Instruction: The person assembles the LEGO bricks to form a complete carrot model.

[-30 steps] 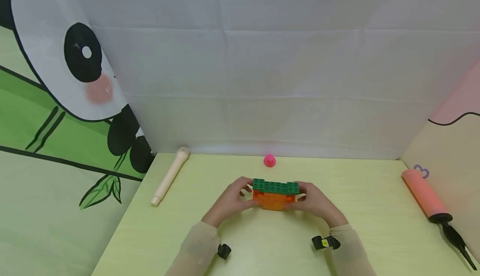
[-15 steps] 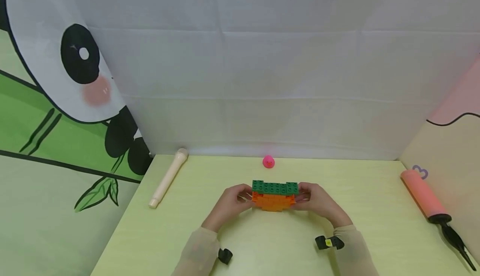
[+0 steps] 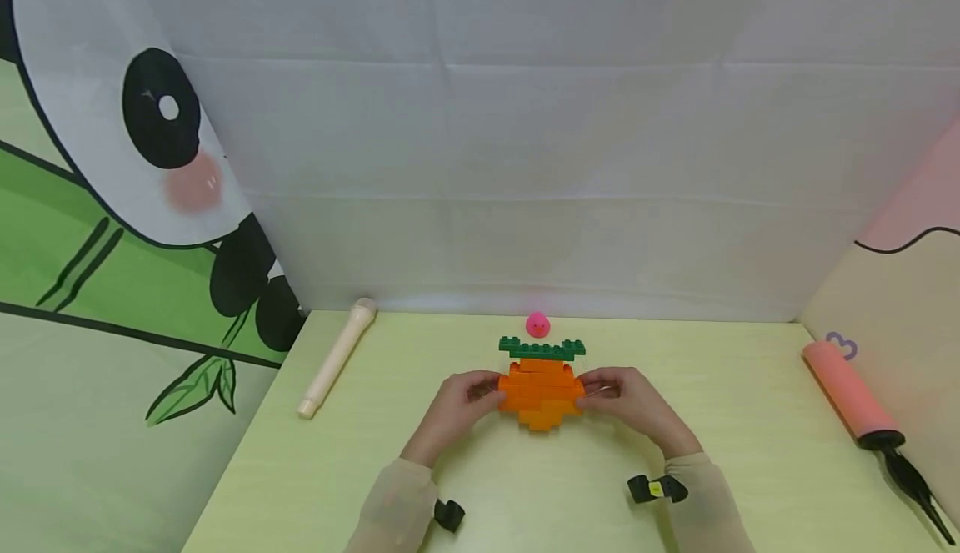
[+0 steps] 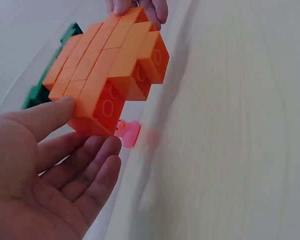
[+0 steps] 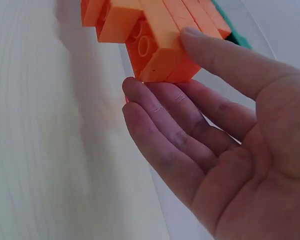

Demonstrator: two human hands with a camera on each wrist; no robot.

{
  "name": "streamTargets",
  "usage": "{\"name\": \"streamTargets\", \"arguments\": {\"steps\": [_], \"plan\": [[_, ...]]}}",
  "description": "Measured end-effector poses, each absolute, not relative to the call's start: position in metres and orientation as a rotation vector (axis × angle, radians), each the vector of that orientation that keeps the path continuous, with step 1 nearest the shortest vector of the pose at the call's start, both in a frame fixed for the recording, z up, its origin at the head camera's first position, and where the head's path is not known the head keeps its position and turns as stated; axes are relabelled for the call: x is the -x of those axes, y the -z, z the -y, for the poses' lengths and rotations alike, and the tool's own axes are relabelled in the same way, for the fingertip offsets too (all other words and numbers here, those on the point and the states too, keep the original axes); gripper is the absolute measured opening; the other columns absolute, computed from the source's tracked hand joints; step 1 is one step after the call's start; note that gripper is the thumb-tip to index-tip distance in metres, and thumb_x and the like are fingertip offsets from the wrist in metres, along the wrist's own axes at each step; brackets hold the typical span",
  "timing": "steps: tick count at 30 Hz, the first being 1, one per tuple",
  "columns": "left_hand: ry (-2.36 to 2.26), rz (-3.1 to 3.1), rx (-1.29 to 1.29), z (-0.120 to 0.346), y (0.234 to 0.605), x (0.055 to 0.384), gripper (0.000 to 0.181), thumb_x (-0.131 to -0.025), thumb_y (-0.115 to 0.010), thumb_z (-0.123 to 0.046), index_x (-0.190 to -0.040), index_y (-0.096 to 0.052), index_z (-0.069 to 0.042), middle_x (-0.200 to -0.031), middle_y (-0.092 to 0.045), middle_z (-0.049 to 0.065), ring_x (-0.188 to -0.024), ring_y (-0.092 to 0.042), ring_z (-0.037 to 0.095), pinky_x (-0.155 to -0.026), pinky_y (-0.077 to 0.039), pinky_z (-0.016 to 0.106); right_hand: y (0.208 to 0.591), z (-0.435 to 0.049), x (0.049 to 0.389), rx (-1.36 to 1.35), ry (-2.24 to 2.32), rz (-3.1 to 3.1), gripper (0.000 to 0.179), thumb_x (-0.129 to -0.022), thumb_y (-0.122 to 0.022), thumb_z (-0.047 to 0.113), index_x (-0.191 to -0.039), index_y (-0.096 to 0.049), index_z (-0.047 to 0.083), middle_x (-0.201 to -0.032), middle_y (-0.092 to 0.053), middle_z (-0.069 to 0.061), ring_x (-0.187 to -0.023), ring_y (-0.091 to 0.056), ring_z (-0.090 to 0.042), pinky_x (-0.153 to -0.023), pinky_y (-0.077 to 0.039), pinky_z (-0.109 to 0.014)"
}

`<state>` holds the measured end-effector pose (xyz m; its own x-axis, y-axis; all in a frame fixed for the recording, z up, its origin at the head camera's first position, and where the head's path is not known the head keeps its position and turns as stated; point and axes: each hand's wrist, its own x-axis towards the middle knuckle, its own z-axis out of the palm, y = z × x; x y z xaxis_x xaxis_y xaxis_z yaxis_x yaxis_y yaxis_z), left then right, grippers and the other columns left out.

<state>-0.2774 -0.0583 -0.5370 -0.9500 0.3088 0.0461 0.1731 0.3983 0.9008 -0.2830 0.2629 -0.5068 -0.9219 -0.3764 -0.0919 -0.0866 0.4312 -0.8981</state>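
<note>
Between the two hands is a toy-brick model [image 3: 542, 394], its stepped body built of orange bricks with a row of green bricks [image 3: 542, 349] along the far end. My left hand [image 3: 463, 407] pinches its left side, thumb on one face and fingertips behind, as the left wrist view shows the orange body [image 4: 100, 65] close up. On the opposite side my right hand [image 3: 626, 401] pinches it the same way; in the right wrist view the thumb [image 5: 205, 45] lies on the orange bricks [image 5: 165, 45]. The model is held above the table, its narrow end toward me.
A small pink toy [image 3: 537, 324] stands at the table's back edge, just behind the model. To the left lies a pale stick-like object [image 3: 339, 357]. A pink balloon pump [image 3: 851, 390] with a black end lies at the right. A white backdrop [image 3: 555, 161] rises behind the table [image 3: 547, 503].
The model has tilted in both hands: its green row has swung up and away, and more of the orange face shows. The hands have stayed almost in place.
</note>
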Motion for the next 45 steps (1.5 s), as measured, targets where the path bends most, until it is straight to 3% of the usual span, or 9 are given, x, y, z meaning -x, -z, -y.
{"name": "streamTargets", "arguments": {"steps": [6, 9, 11, 15, 19, 24, 38, 45], "plan": [[-1.561, -2.555, -0.316, 0.057, 0.537, 0.277, 0.04, -0.103, -0.069, -0.037, -0.127, -0.074, -0.005, -0.121, -0.074, 0.005, -0.112, -0.068, 0.025, -0.097, -0.055, 0.045, 0.511, -0.258, 0.283, 0.378, 1.49, -2.401, 0.042, -0.097, -0.078, 0.028, -0.124, -0.074, -0.003, -0.108, -0.077, -0.009, -0.096, -0.073, -0.021, -0.085, -0.058, -0.03], [-1.529, -2.581, -0.286, 0.056, 0.537, 0.276, 0.035, -0.104, -0.067, -0.035, -0.12, -0.078, -0.006, -0.111, -0.076, 0.003, -0.103, -0.068, 0.023, -0.092, -0.056, 0.044, 0.512, -0.254, 0.282, 0.373, 1.479, -2.411, 0.039, -0.099, -0.075, 0.03, -0.122, -0.076, -0.001, -0.108, -0.077, -0.009, -0.094, -0.073, -0.021, -0.086, -0.059, -0.035], [-1.498, -2.593, -0.252, 0.055, 0.536, 0.275, 0.031, -0.104, -0.066, -0.034, -0.11, -0.081, -0.008, -0.095, -0.075, 0.001, -0.091, -0.065, 0.02, -0.083, -0.055, 0.041, 0.514, -0.251, 0.281, 0.366, 1.446, -2.444, 0.038, -0.099, -0.074, 0.032, -0.12, -0.077, 0.0, -0.108, -0.077, -0.008, -0.094, -0.072, -0.021, -0.087, -0.059, -0.039], [-1.442, -2.599, -0.165, 0.054, 0.536, 0.273, 0.034, -0.105, -0.064, -0.033, -0.086, -0.079, -0.01, -0.066, -0.056, -0.003, -0.07, -0.051, 0.017, -0.066, -0.044, 0.032, 0.516, -0.244, 0.28, 0.331, 1.361, -2.5, 0.037, -0.1, -0.072, 0.033, -0.118, -0.078, 0.001, -0.108, -0.077, -0.007, -0.094, -0.067, -0.019, -0.086, -0.056, -0.038], [-1.42, -2.617, -0.114, 0.052, 0.536, 0.27, 0.042, -0.106, -0.064, -0.033, -0.074, -0.073, -0.007, -0.059, -0.045, -0.005, -0.061, -0.043, 0.015, -0.059, -0.035, 0.03, 0.517, -0.238, 0.278, 0.279, 1.311, -2.513, 0.034, -0.101, -0.072, 0.031, -0.117, -0.079, 0.001, -0.102, -0.076, -0.004, -0.086, -0.062, -0.019, -0.078, -0.053, -0.033], [-1.407, -2.649, -0.085, 0.048, 0.534, 0.268, 0.047, -0.105, -0.064, -0.031, -0.067, -0.07, -0.004, -0.055, -0.036, -0.006, -0.054, -0.036, 0.013, -0.056, -0.03, 0.029, 0.518, -0.232, 0.275, 0.25, 1.267, -2.535, 0.032, -0.1, -0.073, 0.027, -0.115, -0.079, 0.0, -0.095, -0.074, -0.003, -0.079, -0.059, -0.018, -0.072, -0.051, -0.032], [-1.304, -2.712, -0.075, 0.042, 0.531, 0.264, 0.048, -0.105, -0.064, -0.025, -0.061, -0.064, -0.007, -0.055, -0.027, -0.006, -0.052, -0.031, 0.013, -0.053, -0.027, 0.029, 0.528, -0.228, 0.281, 0.259, 1.237, -2.577, 0.029, -0.098, -0.075, 0.027, -0.114, -0.08, 0.002, -0.096, -0.075, -0.002, -0.08, -0.06, -0.016, -0.076, -0.052, -0.032], [-1.281, -2.734, -0.074, 0.044, 0.53, 0.264, 0.042, -0.105, -0.064, -0.022, -0.068, -0.074, -0.006, -0.055, -0.027, -0.007, -0.054, -0.032, 0.013, -0.054, -0.028, 0.03, 0.528, -0.224, 0.281, 0.249, 1.209, -2.601, 0.028, -0.097, -0.077, 0.026, -0.113, -0.081, 0.003, -0.096, -0.075, -0.001, -0.078, -0.058, -0.016, -0.073, -0.052, -0.033]]}}
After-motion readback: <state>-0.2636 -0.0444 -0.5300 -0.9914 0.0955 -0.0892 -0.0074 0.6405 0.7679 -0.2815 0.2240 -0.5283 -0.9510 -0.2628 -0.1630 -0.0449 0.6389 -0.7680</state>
